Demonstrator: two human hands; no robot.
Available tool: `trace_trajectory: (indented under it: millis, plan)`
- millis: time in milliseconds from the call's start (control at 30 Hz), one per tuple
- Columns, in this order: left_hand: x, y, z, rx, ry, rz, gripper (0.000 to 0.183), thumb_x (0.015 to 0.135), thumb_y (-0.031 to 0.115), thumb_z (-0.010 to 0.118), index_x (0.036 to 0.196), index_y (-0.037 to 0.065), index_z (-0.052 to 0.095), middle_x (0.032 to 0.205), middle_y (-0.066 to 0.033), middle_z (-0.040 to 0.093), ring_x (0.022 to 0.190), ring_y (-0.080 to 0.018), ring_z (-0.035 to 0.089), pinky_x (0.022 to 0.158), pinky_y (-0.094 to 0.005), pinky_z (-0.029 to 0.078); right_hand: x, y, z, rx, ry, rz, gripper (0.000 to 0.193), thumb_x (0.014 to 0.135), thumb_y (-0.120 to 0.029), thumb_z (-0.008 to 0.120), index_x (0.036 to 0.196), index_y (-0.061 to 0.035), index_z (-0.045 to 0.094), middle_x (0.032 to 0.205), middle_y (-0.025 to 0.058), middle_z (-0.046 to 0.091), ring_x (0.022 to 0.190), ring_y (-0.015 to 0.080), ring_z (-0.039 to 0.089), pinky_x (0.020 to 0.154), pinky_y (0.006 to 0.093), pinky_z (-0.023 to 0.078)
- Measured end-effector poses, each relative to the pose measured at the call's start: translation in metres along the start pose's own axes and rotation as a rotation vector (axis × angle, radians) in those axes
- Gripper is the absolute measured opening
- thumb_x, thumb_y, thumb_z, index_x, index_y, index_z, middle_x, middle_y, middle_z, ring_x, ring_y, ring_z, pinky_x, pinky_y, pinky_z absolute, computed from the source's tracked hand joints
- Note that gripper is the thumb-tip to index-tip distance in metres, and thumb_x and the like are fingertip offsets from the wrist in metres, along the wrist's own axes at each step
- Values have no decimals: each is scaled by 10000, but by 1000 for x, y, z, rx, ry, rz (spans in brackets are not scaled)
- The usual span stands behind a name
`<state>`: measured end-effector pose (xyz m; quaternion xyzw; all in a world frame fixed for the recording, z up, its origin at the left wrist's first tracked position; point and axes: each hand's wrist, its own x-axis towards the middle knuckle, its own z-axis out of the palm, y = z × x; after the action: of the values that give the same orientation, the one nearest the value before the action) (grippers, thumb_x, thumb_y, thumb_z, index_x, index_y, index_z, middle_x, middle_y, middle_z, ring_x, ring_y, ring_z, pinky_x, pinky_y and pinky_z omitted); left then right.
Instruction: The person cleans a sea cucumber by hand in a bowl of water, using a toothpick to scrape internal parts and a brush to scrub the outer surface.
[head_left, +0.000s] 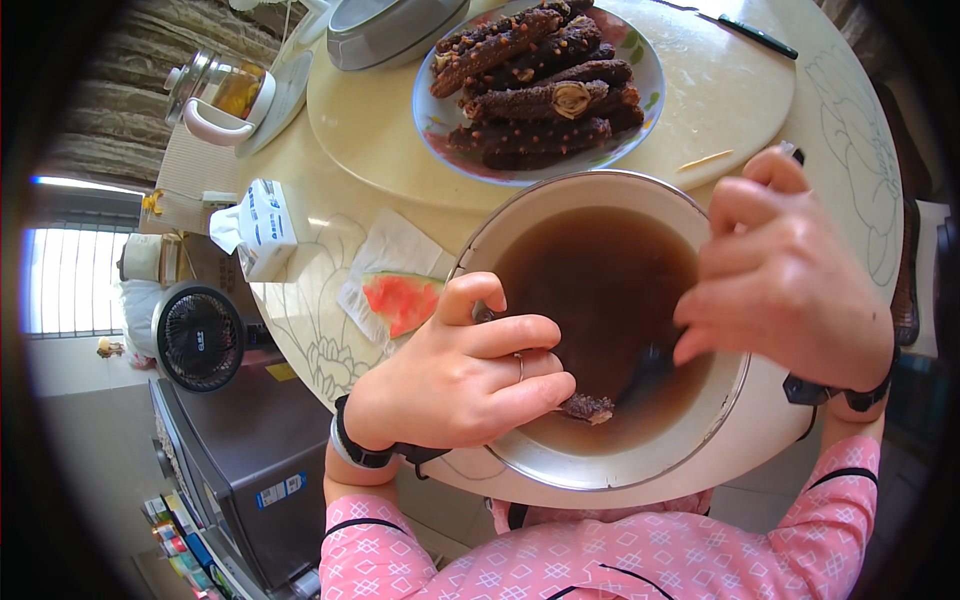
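Observation:
Over a white basin (pixel 733 400) of brown, murky water, my left hand (pixel 460 375) is closed around a dark sea cucumber (pixel 588 408). Only the sea cucumber's bumpy end shows below my fingers; the rest is covered by the hand. My right hand (pixel 785 275) is at the basin's right rim, its fingers curled and partly smeared by motion. It grips a slim tool with a dark blue, blurred end (pixel 648 372) close to the sea cucumber. I cannot tell the tool's kind. Beyond the basin, several more sea cucumbers (pixel 545 100) are piled on a flower-patterned plate (pixel 652 110).
A red piece of watermelon (pixel 400 303) lies on white tissue left of the basin. Farther left stand a tissue box (pixel 268 230) and a glass teapot (pixel 235 95). A grey container (pixel 390 35) is beside the plate; a dark pen-like object (pixel 760 37) lies far right.

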<state>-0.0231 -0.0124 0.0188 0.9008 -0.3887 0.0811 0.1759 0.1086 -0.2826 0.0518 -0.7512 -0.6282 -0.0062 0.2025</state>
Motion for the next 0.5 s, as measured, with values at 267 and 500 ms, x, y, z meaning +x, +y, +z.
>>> trace_trajectory:
  millis: [267, 500]
  plan:
    - [-2, 4, -1, 91, 4, 40, 186, 738, 120, 717, 906, 199, 712, 836, 131, 697, 878, -98, 602, 892, -394, 339, 1, 5, 9, 134, -120, 0, 231, 661, -342, 845, 750, -158, 739, 685, -57, 606, 803, 192, 549, 856, 377, 380]
    - [-1, 4, 0, 36, 38, 64, 198, 760, 131, 709, 953, 101, 679, 792, 56, 673, 985, -141, 609, 951, -395, 358, 9, -6, 25, 214, 89, 54, 213, 698, -355, 851, 750, -182, 739, 687, -74, 598, 805, 182, 552, 850, 361, 378]
